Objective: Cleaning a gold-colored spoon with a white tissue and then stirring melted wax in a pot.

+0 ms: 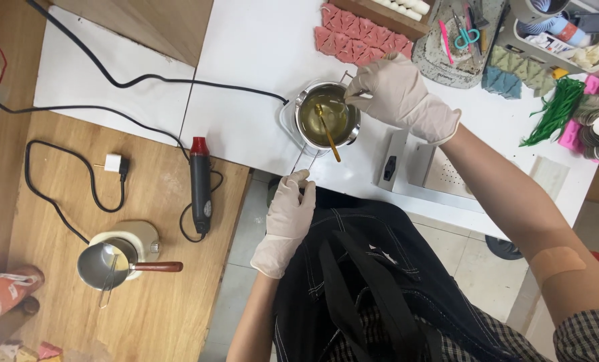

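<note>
A small shiny metal pot (327, 115) of yellowish liquid stands on a white base on the white surface (246, 53), near its front edge. The right hand (397, 94), in a pale latex glove, hovers just over the pot's far rim; its grip is nearly shut, thumb and fingertips pinched on something thin that is too small to make out. A slim amber stick (328, 131) leans in the liquid and juts over the near rim. The gloved left hand (288, 214) is at the surface's edge below the pot, its grip closed on the thin wire handle (302, 161) that runs from the pot. To the left, on the wooden bench (152, 315), lie a black heat gun with a red nozzle (200, 185) and a second metal pot with a brown wooden handle (112, 265). Pink textured moulds (360, 37) lie behind the pot.
</note>
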